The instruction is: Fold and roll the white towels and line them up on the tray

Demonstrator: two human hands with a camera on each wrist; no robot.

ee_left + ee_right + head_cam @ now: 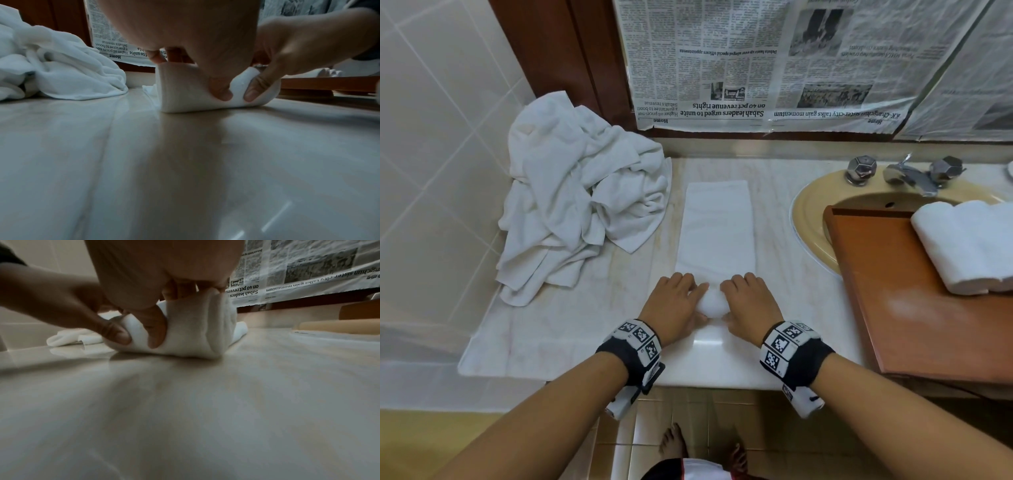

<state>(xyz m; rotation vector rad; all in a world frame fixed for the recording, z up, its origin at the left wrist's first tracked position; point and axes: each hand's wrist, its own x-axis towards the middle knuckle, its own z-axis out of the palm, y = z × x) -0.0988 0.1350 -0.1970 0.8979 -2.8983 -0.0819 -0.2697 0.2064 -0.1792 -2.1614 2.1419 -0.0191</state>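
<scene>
- The folded towel (717, 226) lies as a long strip on the counter (571, 329), its near end wound into a small roll (712, 305) under both hands.
- The left hand (674, 305) and right hand (751, 303) each curl round one end of the roll, thumbs pressed into its near face and fingers over the top.
- The roll could come out cone-shaped if one hand pushes ahead of the other, since the strip is free to skew on the glossy stone.
- A slack core is likely if the thumbs let go before the next turn bites.
- The whole strip may slide away instead of winding, as nothing pins its far end.
- The loose pile (582, 219) lies just beside the strip, so an edge could get caught in.
- Rolls (969, 246) already sit on the tray (914, 308), which overhangs the sink (811, 219); a careless placement could tip it.
</scene>
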